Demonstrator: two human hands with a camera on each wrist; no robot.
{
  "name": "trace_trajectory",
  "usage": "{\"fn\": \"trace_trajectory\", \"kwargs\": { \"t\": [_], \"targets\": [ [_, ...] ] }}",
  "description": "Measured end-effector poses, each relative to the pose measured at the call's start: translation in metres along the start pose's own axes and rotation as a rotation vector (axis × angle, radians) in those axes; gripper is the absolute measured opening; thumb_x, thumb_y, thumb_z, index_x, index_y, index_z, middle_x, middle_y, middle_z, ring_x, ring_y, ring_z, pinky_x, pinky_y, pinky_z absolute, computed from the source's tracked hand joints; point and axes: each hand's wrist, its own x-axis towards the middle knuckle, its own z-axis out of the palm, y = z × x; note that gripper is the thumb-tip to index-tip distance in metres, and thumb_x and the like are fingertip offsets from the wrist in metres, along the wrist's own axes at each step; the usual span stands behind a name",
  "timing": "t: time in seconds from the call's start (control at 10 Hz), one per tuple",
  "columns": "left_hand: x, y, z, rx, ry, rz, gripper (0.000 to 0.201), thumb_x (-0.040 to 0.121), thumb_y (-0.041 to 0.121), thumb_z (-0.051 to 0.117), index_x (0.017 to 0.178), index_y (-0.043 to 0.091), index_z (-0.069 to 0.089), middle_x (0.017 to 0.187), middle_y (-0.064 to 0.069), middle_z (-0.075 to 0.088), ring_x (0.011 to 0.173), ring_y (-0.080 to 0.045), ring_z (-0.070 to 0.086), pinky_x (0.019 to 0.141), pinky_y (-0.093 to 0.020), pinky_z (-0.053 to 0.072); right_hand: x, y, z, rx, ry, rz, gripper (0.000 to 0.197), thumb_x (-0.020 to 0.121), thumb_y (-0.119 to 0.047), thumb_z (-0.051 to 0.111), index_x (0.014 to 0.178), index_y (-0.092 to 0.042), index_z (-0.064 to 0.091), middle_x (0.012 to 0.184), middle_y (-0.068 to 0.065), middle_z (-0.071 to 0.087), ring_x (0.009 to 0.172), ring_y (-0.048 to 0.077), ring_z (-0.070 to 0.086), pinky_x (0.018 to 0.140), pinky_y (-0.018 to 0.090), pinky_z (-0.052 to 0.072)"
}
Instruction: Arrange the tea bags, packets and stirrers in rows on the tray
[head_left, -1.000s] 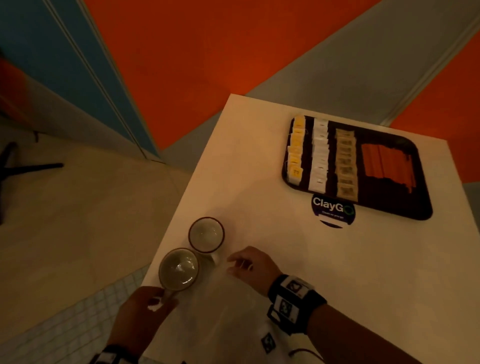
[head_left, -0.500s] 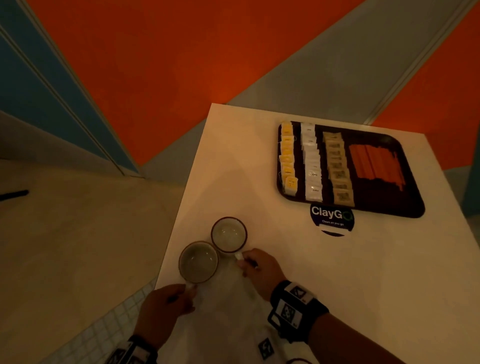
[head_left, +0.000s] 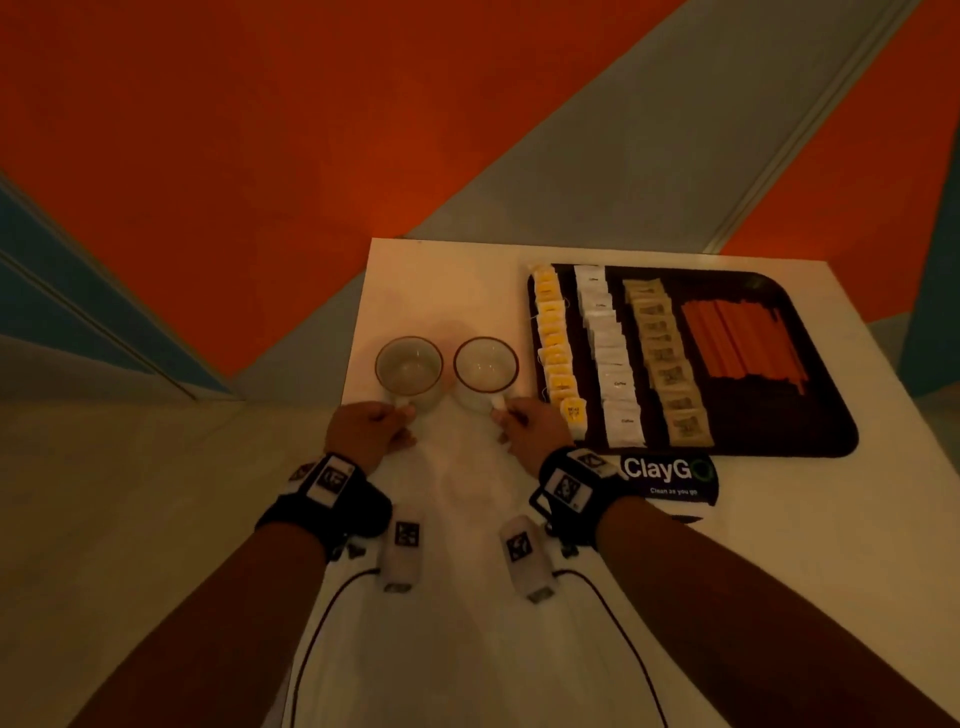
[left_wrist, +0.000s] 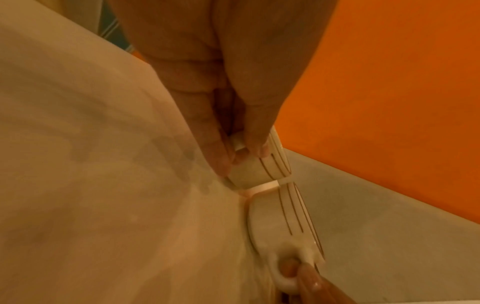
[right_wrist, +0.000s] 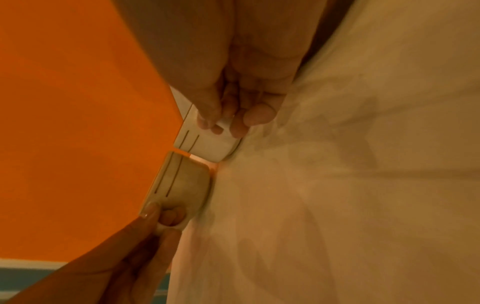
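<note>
Left hand (head_left: 366, 431) and right hand (head_left: 535, 431), fingers pinching the handles of 2 cups (head_left: 409, 366) (head_left: 485, 365) side by side on the tabletop (head_left: 467, 649). Beyond, right: tray (head_left: 810, 431) holding tea bags (head_left: 555, 348), packets (head_left: 610, 358) and stirrers (head_left: 737, 340) in rows.

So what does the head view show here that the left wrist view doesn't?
Only the head view shows the tray with its rows of yellow tea bags, white packets, tan packets and orange stirrers, plus the ClayGo sticker. Only the left wrist view shows, close up, the left hand's fingers pinching the left cup's handle and the thin lines round the cup wall. Both show the two cups, left cup and right cup, side by side on the table, a hand on each handle.
</note>
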Motion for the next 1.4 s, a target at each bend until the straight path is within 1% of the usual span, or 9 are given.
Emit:
{"fn": "trace_trajectory", "kwargs": {
  "t": [0.1, 0.2, 0.3, 0.7, 0.9, 1.0, 1.2, 1.3, 1.4],
  "targets": [
    [0.032, 0.019, 0.006, -0.008, -0.030, 0.007, 0.026, 0.083, 0.012, 0.065, 0.059, 0.002, 0.059, 0.039, 0.005, 0.060, 0.040, -0.004, 0.060, 0.050, -0.015, 0.054, 0.031, -0.011, -0.003, 0.027, 0.049, 0.005, 0.023, 0.092, -0.021, 0.053, 0.099, -0.001, 0.064, 0.068, 0.006, 0.059, 0.057, 0.013, 0.053, 0.063, 0.028, 0.051],
    [0.058, 0.033, 0.013, -0.007, -0.039, 0.013, 0.027, 0.083, 0.011, 0.065, 0.059, 0.001, 0.059, 0.041, 0.000, 0.061, 0.040, -0.005, 0.060, 0.052, -0.019, 0.056, 0.059, -0.019, -0.005, -0.007, 0.094, -0.003, 0.025, 0.092, -0.021, 0.052, 0.098, 0.000, 0.064, 0.074, 0.009, 0.060, 0.053, 0.009, 0.051, 0.049, 0.007, 0.043],
    [0.073, 0.046, 0.023, -0.071, -0.031, 0.001, 0.024, 0.083, 0.006, 0.064, 0.061, -0.001, 0.057, 0.058, -0.013, 0.058, 0.037, -0.007, 0.059, 0.046, -0.019, 0.055, 0.080, -0.028, -0.008, 0.011, 0.103, 0.018, 0.027, 0.093, -0.021, 0.051, 0.101, 0.003, 0.062, 0.078, 0.011, 0.060, 0.052, 0.008, 0.049, 0.038, 0.003, 0.035],
    [0.098, 0.067, 0.032, -0.109, -0.024, -0.034, 0.021, 0.085, 0.007, 0.061, 0.066, 0.000, 0.056, 0.068, -0.013, 0.056, 0.061, -0.019, 0.055, 0.043, -0.017, 0.053, 0.117, -0.044, -0.003, 0.005, 0.098, 0.060, 0.027, 0.090, -0.027, 0.053, 0.104, -0.006, 0.063, 0.096, 0.020, 0.069, 0.089, 0.034, 0.066, 0.085, 0.045, 0.053],
    [0.099, 0.068, 0.030, -0.061, 0.004, -0.063, 0.017, 0.083, 0.010, 0.065, 0.072, -0.003, 0.060, 0.062, -0.011, 0.063, 0.063, -0.020, 0.056, 0.046, -0.020, 0.054, 0.112, -0.052, -0.006, 0.057, 0.071, 0.096, 0.030, 0.090, -0.024, 0.056, 0.110, -0.002, 0.060, 0.099, 0.020, 0.068, 0.069, 0.025, 0.063, 0.072, 0.031, 0.056],
    [0.094, 0.065, 0.023, -0.034, 0.052, -0.050, 0.029, 0.081, 0.015, 0.068, 0.097, -0.008, 0.061, 0.082, -0.017, 0.062, 0.061, -0.018, 0.057, 0.046, -0.018, 0.053, 0.088, -0.056, -0.017, 0.235, 0.059, 0.151, 0.037, 0.085, -0.019, 0.064, 0.117, -0.003, 0.054, 0.092, 0.013, 0.064, 0.060, 0.013, 0.056, 0.066, 0.024, 0.052],
    [0.079, 0.042, 0.009, -0.052, 0.037, -0.013, 0.037, 0.082, 0.007, 0.065, 0.116, -0.006, 0.057, 0.071, -0.011, 0.059, 0.042, -0.012, 0.060, 0.047, -0.021, 0.056, -0.025, -0.021, -0.062, 0.329, -0.016, 0.212, 0.022, 0.085, -0.026, 0.063, 0.104, -0.013, 0.062, 0.085, 0.001, 0.064, 0.071, 0.013, 0.061, 0.071, 0.027, 0.054],
    [0.079, 0.039, 0.011, -0.036, 0.043, -0.008, 0.028, 0.086, 0.004, 0.060, 0.111, -0.007, 0.058, 0.072, -0.012, 0.060, 0.040, -0.009, 0.061, 0.056, -0.024, 0.058, -0.090, 0.019, -0.088, 0.219, -0.024, 0.269, 0.017, 0.086, -0.026, 0.059, 0.103, -0.024, 0.062, 0.087, 0.002, 0.067, 0.077, 0.015, 0.064, 0.073, 0.027, 0.053],
    [0.082, 0.043, 0.019, 0.028, 0.077, 0.008, 0.029, 0.086, 0.007, 0.060, 0.109, -0.010, 0.059, 0.091, -0.019, 0.062, 0.060, -0.019, 0.060, 0.085, -0.039, 0.054, -0.155, 0.060, -0.114, 0.171, 0.006, 0.419, 0.015, 0.083, -0.018, 0.065, 0.097, -0.019, 0.067, 0.070, 0.009, 0.070, 0.062, 0.016, 0.064, 0.065, 0.025, 0.053]
  ]
}}
